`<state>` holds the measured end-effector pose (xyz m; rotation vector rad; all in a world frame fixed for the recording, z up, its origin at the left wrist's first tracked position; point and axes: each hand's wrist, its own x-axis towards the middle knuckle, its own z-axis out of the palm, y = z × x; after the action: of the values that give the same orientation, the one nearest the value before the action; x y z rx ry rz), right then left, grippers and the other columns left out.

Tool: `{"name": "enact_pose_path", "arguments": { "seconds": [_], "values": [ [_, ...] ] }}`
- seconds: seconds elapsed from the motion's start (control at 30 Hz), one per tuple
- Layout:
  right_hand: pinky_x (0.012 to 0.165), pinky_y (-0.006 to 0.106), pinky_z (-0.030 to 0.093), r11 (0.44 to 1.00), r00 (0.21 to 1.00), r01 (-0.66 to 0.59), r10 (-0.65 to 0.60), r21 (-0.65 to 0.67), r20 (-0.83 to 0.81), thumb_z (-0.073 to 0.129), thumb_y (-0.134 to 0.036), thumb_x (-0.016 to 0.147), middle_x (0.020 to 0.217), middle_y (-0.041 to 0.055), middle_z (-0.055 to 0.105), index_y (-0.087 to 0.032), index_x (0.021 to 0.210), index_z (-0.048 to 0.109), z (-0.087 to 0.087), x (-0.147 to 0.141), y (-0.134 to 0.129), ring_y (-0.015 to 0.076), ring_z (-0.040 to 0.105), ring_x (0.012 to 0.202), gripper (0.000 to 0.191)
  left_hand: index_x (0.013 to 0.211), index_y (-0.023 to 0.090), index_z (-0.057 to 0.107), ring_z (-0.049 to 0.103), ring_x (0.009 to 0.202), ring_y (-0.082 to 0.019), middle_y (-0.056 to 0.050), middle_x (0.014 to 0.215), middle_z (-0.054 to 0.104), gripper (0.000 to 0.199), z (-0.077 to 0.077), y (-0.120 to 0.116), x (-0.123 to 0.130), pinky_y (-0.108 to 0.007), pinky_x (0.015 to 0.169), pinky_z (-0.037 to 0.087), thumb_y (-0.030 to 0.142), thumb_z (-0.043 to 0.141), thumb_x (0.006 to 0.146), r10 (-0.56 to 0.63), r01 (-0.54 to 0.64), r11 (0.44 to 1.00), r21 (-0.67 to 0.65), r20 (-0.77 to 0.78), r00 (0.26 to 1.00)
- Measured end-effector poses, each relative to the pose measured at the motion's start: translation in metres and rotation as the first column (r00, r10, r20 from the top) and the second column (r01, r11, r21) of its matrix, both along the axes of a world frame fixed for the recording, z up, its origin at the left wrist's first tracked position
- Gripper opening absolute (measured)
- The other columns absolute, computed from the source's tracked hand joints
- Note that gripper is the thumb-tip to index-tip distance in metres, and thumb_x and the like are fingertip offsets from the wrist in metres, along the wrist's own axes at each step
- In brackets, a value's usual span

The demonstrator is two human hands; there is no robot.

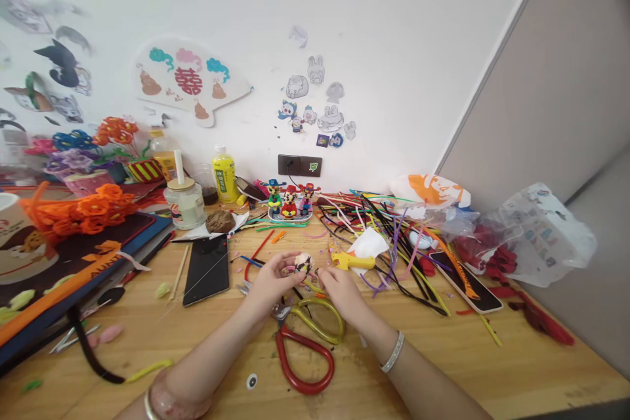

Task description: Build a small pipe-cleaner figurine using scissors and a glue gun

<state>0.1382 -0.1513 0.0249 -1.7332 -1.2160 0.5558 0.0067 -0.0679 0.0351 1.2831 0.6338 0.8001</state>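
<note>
My left hand (278, 281) pinches a small round cream-coloured craft piece (304, 264) with black and yellow markings, above the middle of the table. Just to its right, the fingers of my right hand (339, 289) are pressed together; what they hold is too small to make out. Below both hands lies a pair of scissors (306, 386) with one red and one yellow-green handle loop. A yellow tool (355, 261) rests beyond my right hand. Three colourful figurines (290, 202) on a small base stand farther back.
Many loose pipe cleaners (394, 243) spread across the right rear. A dark phone (207, 269) lies left of my hands, another phone (465, 285) at right. Behind stand a lidded jar (185, 203) and a yellow bottle (225, 175). A googly eye (251, 381) sits near the front.
</note>
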Motion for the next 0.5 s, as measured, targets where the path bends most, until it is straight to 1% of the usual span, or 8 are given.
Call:
{"name": "enact_pose_path", "arguments": {
  "seconds": [0.07,0.2,0.3,0.37,0.43,0.5],
  "values": [
    [0.048,0.022,0.021,1.000,1.000,0.001,-0.001,0.016,-0.001,0.039,-0.034,0.078,0.047,-0.0049,0.039,-0.018,0.049,0.040,0.000,0.000,0.000,0.0105,0.037,0.049,0.033,0.096,0.016,0.056,0.057,0.076,-0.013,-0.002,0.082,0.064,0.050,-0.001,0.001,0.001,-0.024,0.068,0.047,0.020,0.076,0.051,0.019,-0.019,1.000,-0.015,0.008,1.000],
    [0.048,0.022,0.025,0.997,1.000,0.008,-0.007,0.075,-0.018,0.039,-0.039,0.080,0.047,-0.0053,0.039,-0.018,0.050,0.043,0.000,0.000,-0.001,0.0104,0.038,0.049,0.037,0.101,0.016,0.050,0.059,0.068,-0.012,0.001,0.073,0.061,0.055,-0.001,0.002,0.001,-0.025,0.065,0.048,0.024,0.075,0.053,0.033,-0.032,0.998,-0.048,0.034,0.999],
    [0.049,0.022,0.028,0.989,0.999,0.032,-0.027,0.143,-0.035,0.042,-0.040,0.079,0.051,-0.0046,0.043,-0.017,0.055,0.047,0.005,0.001,-0.001,0.0110,0.040,0.051,0.033,0.102,0.017,0.045,0.060,0.065,-0.012,0.003,0.072,0.060,0.057,0.002,0.002,0.001,-0.027,0.065,0.049,0.027,0.074,0.054,0.035,-0.031,0.998,-0.061,0.069,0.997],
    [0.052,0.022,0.031,0.979,0.998,0.054,-0.045,0.196,-0.049,0.047,-0.037,0.077,0.058,-0.0029,0.049,-0.016,0.063,0.052,0.009,0.001,-0.002,0.0123,0.044,0.056,0.025,0.102,0.019,0.042,0.061,0.062,-0.012,0.003,0.073,0.059,0.059,0.005,0.000,0.001,-0.030,0.064,0.051,0.029,0.074,0.054,0.017,-0.011,0.997,-0.071,0.082,0.996],
    [0.058,0.023,0.036,0.967,0.997,0.058,-0.042,0.248,-0.066,0.049,-0.033,0.076,0.070,0.0001,0.057,-0.016,0.075,0.056,0.014,0.003,-0.002,0.0143,0.050,0.065,0.019,0.102,0.019,0.040,0.061,0.059,-0.013,0.005,0.071,0.058,0.060,0.008,-0.002,0.001,-0.031,0.061,0.051,0.029,0.074,0.054,-0.017,0.024,0.996,-0.080,0.076,0.997],
    [0.065,0.024,0.039,0.957,0.997,0.040,-0.017,0.287,-0.080,0.050,-0.030,0.076,0.080,0.0026,0.061,-0.016,0.083,0.059,0.018,0.004,-0.003,0.0158,0.053,0.075,0.018,0.101,0.020,0.039,0.061,0.057,-0.013,0.005,0.069,0.057,0.061,0.010,-0.004,0.001,-0.030,0.057,0.051,0.028,0.075,0.052,-0.051,0.056,0.995,-0.081,0.067,0.996]
  ]
}}
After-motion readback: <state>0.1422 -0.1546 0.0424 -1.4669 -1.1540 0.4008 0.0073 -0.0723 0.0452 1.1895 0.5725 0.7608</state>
